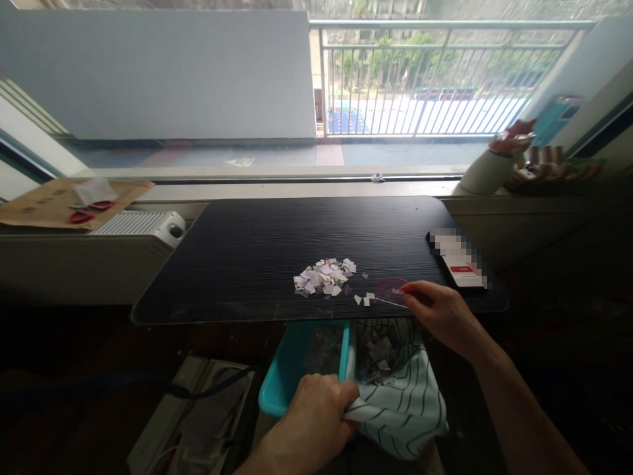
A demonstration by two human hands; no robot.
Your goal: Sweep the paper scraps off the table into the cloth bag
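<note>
My right hand [440, 310] pinches the end of a clear pinkish protractor [388, 290], which lies at the table's front edge. Just left of the protractor are a few loose paper squares [366, 301]. Farther left sits a pile of small white paper pieces [324, 277]. Below the table, my left hand [324, 406] is closed on the edge of a striped cloth bag [405, 402], whose mouth gapes and shows paper scraps [380, 349] inside. Against the bag stands a teal plastic bin [279, 376], partly covered by my left hand, with small pieces in it.
The dark table [277, 231] has a phone [459, 260] on its right side. Red-handled scissors [91, 210] rest on brown paper [37, 201] at left. A white vase [487, 171] stands on the sill. A pale box [198, 409] is on the floor.
</note>
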